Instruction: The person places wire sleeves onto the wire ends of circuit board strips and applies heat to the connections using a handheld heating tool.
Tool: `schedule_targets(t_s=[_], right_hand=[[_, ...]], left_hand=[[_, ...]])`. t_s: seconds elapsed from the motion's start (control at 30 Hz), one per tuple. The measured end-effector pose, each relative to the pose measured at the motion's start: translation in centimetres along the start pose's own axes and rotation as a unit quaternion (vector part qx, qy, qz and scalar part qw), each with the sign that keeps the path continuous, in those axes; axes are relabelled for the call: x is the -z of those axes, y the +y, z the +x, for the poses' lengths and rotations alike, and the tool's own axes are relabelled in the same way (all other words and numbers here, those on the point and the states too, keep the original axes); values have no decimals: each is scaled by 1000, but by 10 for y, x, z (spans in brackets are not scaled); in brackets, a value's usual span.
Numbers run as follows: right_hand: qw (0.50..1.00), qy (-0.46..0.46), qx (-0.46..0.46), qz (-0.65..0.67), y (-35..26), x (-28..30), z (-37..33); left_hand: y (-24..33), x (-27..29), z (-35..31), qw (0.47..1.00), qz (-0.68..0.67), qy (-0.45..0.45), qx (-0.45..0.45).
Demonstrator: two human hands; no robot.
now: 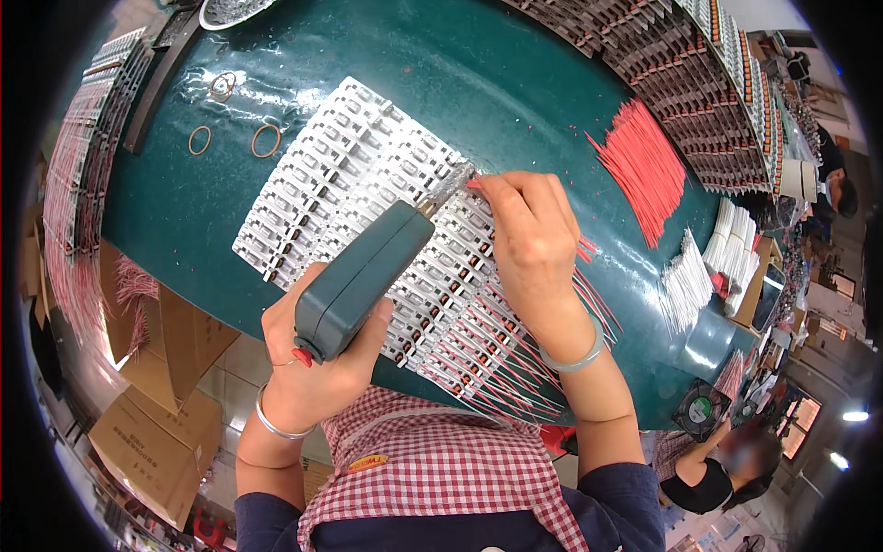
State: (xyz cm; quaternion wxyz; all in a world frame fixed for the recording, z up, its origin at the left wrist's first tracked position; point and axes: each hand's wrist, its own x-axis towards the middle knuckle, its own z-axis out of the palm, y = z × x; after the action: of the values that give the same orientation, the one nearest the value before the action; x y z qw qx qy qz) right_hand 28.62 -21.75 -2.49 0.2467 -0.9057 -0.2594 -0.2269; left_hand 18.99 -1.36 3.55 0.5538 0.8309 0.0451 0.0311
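"In the head view, what's in the left hand [317, 354]?"

"A tool [363, 281]. The fingers wrap its boxy, smooth, dark green body. A bit of red shows at the rear end, near the heel of that hand, and a slim metal shaft points ahead of the fingers."

"And the right hand [535, 244]?"

"Thumb and forefinger pinch what looks like a red wire [474, 184]; only a short end shows, just beside the shaft's tip."

"Where are the parts [340, 175], and how do they look?"

"Under the tool, left of and below the right fingertips. They're white and slotted, packed in tight rows, with small dark and orange pieces along some. Thin red and whitish leads [497, 363] fan from the rows nearest the body."

"Farther off?"

"Right of the right fingers, a red pile [639, 175]; beyond the left fingers, brown bands [266, 141] on the green table [441, 74]."
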Motion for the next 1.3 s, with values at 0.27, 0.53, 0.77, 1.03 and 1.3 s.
schedule_targets(t_s=[0.27, 0.53, 0.77, 1.03, 1.3], right_hand=[[1000, -4, 4, -4, -3, 1, 2], [999, -41, 1, 13, -1, 5, -2], [1000, -27, 8, 10, -3, 5, 0], [999, -15, 18, 33, -11, 6, -7], [999, -28, 15, 17, -12, 5, -7]], left_hand=[[0, 3, -4, 1000, -12, 15, 15], [5, 17, -8, 916, -359, 48, 175], [0, 13, -21, 899, -398, 53, 174], [-20, 9, -42, 995, -59, -21, 72], [-15, 0, -31, 998, -46, 16, 50]])
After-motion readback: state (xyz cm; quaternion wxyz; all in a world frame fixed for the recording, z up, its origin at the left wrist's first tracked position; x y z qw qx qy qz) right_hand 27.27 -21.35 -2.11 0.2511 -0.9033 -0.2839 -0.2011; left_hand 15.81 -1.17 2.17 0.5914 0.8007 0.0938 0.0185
